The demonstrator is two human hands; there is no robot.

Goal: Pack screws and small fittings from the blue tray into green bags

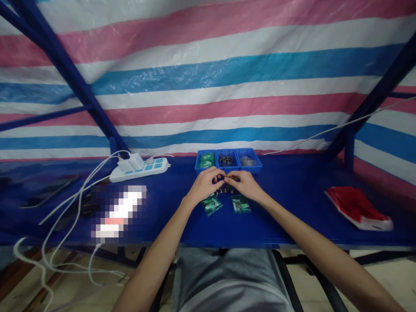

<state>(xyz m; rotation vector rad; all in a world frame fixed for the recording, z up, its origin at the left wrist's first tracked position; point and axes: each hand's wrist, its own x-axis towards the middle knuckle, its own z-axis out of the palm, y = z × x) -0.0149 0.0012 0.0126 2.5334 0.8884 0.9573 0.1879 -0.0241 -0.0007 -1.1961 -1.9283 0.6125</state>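
Observation:
My left hand and my right hand meet fingertip to fingertip over the blue table, just in front of a row of blue bins. Both pinch at something small between them that I cannot make out. A cluster of small dark parts lies on the table under the fingers. Two small clear bags with green contents lie flat just nearer to me, one below each hand.
The left bin holds green bags, the middle one dark parts, the right one clear pieces. A white power strip with chargers and white cables sits at left. A red and white cloth lies at right. A blurred patch lies left of centre.

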